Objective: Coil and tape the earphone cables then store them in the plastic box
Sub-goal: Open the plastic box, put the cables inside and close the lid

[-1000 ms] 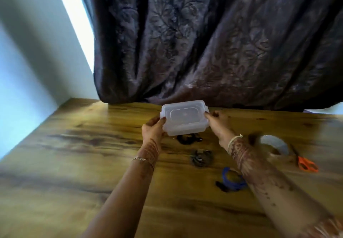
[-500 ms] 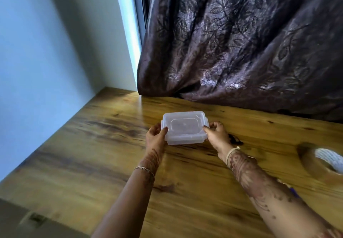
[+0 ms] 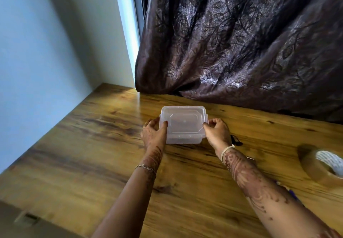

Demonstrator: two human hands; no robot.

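Observation:
A clear plastic box (image 3: 183, 126) with its lid on sits on the wooden table (image 3: 92, 154), near the curtain. My left hand (image 3: 153, 134) grips its left side, thumb on the lid's edge. My right hand (image 3: 216, 132) grips the right side with curled fingers. A bit of black earphone cable (image 3: 235, 141) shows just behind my right wrist. A sliver of a blue cable (image 3: 293, 194) peeks out past my right forearm; the rest is hidden.
A roll of brown tape (image 3: 319, 165) lies on the table at the right edge. A dark patterned curtain (image 3: 241, 42) hangs along the table's far side. A pale wall (image 3: 46, 52) borders the table on the left.
The box has come down from a raised position onto the table, both hands still on its sides. The view has swung left, so the scissors and most cables are out of sight.

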